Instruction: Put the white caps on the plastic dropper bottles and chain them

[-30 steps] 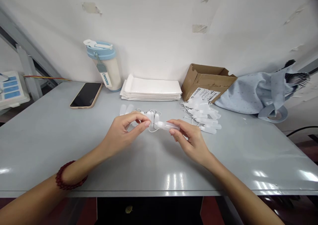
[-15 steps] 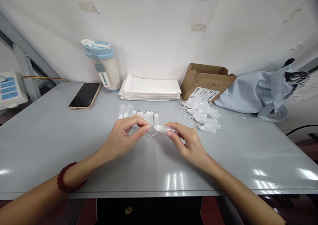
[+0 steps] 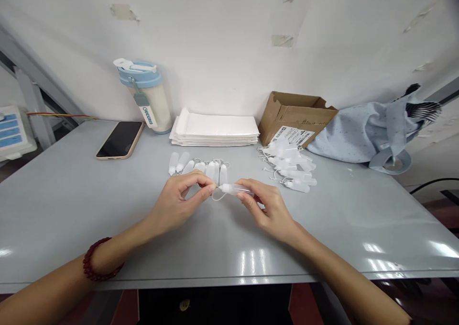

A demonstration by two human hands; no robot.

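A small translucent squeeze dropper bottle (image 3: 234,189) lies level above the table, its white tapered nozzle facing left. My right hand (image 3: 268,205) grips its body between thumb and fingers. At the nozzle's end, my left hand (image 3: 184,196) is closed in a pinch; whatever small part sits between its fingertips is hidden. A thin white loop strap (image 3: 218,198) hangs below the nozzle, close to the left fingertips. Just behind the hands lies a row of similar bottles (image 3: 223,174), partly covered by my left hand. More bottles (image 3: 296,174) with loop straps are heaped to the right.
Along the wall stand a blue-lidded tumbler (image 3: 154,105), a stack of white padded envelopes (image 3: 217,126), an open cardboard box (image 3: 297,114) and a light blue cloth bag (image 3: 351,131). A phone (image 3: 120,140) rests at the left of the grey table (image 3: 201,253).
The view has shifted slightly. Both hands stay on the same bottle, at nearly the same distance from each other.
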